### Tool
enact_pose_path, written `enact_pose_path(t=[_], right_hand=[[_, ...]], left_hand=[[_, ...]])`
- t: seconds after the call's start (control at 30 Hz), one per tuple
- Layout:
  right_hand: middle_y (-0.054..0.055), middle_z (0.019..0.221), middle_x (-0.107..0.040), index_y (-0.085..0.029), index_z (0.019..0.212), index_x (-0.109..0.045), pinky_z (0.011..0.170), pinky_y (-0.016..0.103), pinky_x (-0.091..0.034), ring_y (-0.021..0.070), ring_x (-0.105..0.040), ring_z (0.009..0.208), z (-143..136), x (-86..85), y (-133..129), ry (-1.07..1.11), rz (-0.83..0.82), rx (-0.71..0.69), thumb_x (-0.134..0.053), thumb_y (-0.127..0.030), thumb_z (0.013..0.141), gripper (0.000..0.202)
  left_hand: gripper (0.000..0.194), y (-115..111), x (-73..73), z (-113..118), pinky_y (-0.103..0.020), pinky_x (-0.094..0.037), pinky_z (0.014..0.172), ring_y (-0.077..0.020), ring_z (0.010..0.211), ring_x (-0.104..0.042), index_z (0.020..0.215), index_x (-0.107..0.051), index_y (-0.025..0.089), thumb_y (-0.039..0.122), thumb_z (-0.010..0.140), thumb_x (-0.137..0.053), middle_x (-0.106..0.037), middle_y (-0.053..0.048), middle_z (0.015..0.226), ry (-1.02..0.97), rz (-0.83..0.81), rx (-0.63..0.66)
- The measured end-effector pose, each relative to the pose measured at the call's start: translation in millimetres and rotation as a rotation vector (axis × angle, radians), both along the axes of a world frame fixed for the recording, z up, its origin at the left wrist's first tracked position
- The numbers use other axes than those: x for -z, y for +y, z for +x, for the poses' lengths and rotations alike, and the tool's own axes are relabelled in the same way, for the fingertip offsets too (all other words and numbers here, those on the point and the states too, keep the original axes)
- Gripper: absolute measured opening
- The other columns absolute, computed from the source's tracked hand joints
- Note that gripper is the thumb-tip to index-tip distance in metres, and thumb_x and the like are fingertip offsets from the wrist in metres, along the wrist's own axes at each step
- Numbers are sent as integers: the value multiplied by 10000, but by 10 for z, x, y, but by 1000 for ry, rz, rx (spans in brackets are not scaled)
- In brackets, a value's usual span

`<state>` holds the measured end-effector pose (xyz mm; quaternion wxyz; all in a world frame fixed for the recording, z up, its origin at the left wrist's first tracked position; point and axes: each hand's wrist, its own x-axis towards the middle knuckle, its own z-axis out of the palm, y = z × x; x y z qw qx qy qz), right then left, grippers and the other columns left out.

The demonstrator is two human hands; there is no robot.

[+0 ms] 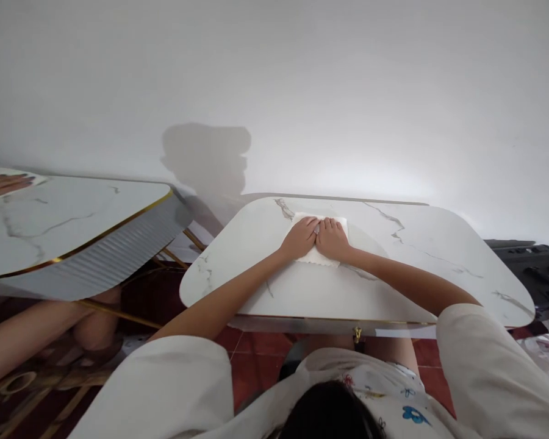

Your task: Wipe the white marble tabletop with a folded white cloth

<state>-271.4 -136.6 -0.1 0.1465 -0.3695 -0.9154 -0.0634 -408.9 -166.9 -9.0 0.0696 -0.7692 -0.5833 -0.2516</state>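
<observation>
A white cloth or paper sheet (319, 258) lies spread on the white marble-patterned tabletop (274, 299) in front of me. My left hand (301, 235) rests palm down on its left part, fingers laid flat and pointing away from me. Beside it, touching at the thumbs, my right hand (332, 238) presses flat on the sheet's right part. Both palms cover much of the sheet, so its middle is hidden.
At the left, another person's hand (4, 183) lies on a white sheet on a second marble-patterned table (86, 207) with a gold edge. A pale wall (329, 97) rises behind both tables. A black case-like object (542, 274) stands at the right.
</observation>
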Motion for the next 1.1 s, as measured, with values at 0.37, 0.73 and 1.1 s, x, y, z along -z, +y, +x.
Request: enact_pose_path(t=[0.37, 0.73, 1.1], right_hand=[[267, 1453, -374, 76, 1382, -382, 1113, 458, -236, 350, -321, 1361, 231, -2, -1233, 95, -155, -101, -375, -251, 916, 570], [220, 1366, -490, 8, 1299, -486, 1090, 387, -263, 286, -408, 1282, -370, -2, -415, 165, -129, -141, -383, -228, 906, 471], [186, 1285, -558, -35, 1232, -522, 1038, 387, -302, 279, -461, 1210, -975, -13, 716, 186, -118, -107, -384, -211, 896, 404]], left_hand=[[475, -1377, -38, 208, -455, -351, 1116, -240, 1282, -441, 1270, -528, 127, 174, 831, -352, -520, -129, 1350, -97, -93, -96], [449, -602, -10, -368, -408, -349, 1118, -220, 1245, -482, 1197, -586, 150, 200, 793, -395, -568, -106, 1300, -225, -37, -193], [454, 538, -46, -916, -368, -354, 1103, -213, 1213, -500, 1168, -603, 148, 188, 767, -393, -593, -91, 1276, -250, -24, -193]])
